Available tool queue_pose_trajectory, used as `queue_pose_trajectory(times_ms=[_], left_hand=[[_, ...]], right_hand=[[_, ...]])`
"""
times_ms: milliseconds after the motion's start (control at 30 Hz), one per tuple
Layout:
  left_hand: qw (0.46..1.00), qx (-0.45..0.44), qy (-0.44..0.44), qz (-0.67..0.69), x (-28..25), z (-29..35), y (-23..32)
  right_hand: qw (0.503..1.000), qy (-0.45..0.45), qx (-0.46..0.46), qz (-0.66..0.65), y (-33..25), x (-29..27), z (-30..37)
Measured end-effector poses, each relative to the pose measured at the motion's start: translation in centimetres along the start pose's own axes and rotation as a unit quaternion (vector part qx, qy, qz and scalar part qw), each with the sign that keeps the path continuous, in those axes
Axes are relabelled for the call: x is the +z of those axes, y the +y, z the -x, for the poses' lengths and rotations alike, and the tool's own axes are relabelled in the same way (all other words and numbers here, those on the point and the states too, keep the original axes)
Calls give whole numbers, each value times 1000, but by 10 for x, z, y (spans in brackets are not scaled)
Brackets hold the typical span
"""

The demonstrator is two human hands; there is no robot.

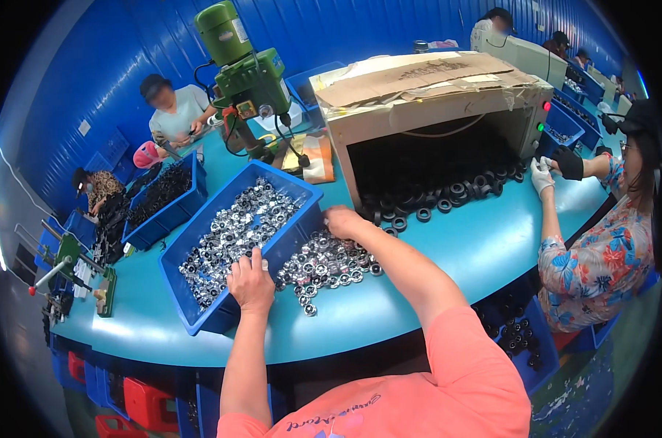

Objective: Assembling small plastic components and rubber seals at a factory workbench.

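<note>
A blue plastic bin (185, 310) full of shiny metal rings (243, 226) with dark centres sits at a slant on the table. My left hand (251, 283) is closed over its near long rim, with the thumb toward the inside. At the bin's right end, my right hand (343, 222) has its fingers curled against the lower corner; the fingertips are partly hidden. Between my forearms and along the bin's near side lies a loose pile of the same metal rings (323, 266), spread on the table.
A boxy machine (338, 117) topped with cardboard stands behind, with black rings (455, 193) spilling from its opening. A green drill press (247, 80) rises at the back. Another blue bin (163, 233) holds black parts. A co-worker (601, 241) in gloves sits right of the turquoise table (148, 328).
</note>
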State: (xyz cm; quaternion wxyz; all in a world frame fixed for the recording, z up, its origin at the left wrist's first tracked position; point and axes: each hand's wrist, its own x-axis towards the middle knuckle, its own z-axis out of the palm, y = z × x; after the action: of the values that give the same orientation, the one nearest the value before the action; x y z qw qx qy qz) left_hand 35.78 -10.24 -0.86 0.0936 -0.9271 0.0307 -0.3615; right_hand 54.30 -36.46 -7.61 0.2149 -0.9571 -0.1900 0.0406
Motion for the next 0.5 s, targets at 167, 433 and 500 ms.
queue_pose_trajectory(times_ms=[167,433,500], left_hand=[[1000,4,8,-14,3,4,-5],[1000,0,-10,-14,-1,6,-3],[1000,-5,-13,-14,-1,5,0]], right_hand=[[995,39,-50,-75,-9,-17,36],[910,286,-56,-295,46,-60,129],[924,275,-11,-263,61,-66,140]])
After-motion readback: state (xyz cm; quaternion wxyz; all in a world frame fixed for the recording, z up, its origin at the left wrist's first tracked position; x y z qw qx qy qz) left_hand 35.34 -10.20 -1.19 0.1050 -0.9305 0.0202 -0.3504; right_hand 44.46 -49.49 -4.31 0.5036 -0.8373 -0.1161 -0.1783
